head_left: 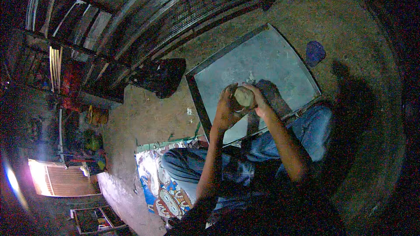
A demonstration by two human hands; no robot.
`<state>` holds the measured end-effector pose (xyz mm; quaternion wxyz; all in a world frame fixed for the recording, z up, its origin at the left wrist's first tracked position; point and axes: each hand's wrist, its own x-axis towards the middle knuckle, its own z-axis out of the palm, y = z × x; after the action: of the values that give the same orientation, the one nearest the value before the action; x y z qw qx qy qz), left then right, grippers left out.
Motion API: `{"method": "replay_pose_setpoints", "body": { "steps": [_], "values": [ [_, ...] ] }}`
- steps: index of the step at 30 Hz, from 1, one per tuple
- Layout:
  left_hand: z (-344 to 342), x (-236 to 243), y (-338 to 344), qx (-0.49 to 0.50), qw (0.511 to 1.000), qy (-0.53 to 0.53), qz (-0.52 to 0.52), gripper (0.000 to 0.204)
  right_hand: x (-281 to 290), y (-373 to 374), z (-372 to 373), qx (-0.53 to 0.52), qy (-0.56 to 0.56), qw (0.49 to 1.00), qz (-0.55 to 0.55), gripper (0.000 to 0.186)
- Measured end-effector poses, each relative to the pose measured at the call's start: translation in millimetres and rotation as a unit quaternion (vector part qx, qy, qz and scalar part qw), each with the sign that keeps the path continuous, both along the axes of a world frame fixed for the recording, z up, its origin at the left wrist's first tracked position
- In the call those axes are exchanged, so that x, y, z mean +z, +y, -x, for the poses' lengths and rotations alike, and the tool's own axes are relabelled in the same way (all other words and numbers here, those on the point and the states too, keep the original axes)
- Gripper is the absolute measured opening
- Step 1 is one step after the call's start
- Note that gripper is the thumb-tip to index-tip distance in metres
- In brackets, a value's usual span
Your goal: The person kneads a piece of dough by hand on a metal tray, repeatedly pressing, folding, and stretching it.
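A rounded greyish lump [243, 97], like clay or dough, is held between both of my hands above a square metal tray [262, 48] with a dark rim. My left hand [226, 109] cups it from the left with curved fingers. My right hand [261, 106] grips its right side. Their shadow falls on the tray's pale surface, and my crossed legs in jeans sit at its near edge.
A purple rounded item [315, 53] lies right of the tray, a black bundle [164, 76] to its left. I sit on a printed mat [153, 179] on a concrete floor [350, 26]. Dark shelving or slats, with assorted items, line the upper left; a bright opening is at lower left.
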<state>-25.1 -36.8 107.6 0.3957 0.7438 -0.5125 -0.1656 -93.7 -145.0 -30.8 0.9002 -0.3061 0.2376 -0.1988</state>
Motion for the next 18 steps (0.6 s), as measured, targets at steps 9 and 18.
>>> {"method": "replay_pose_setpoints", "body": {
  "steps": [9, 18],
  "values": [
    [16.7, -46.5, -22.3, 0.3, 0.902, 0.28, 0.133, 0.066, 45.1, 1.0, 1.4, -0.144, 0.169, 0.958, 0.18, 0.029],
    [-8.1, -20.2, -18.2, 0.185, 0.794, 0.543, 0.202, 0.048, 50.6, 2.5, -2.1, -0.159, 0.073, 0.955, 0.24, 0.031]
  ]
}}
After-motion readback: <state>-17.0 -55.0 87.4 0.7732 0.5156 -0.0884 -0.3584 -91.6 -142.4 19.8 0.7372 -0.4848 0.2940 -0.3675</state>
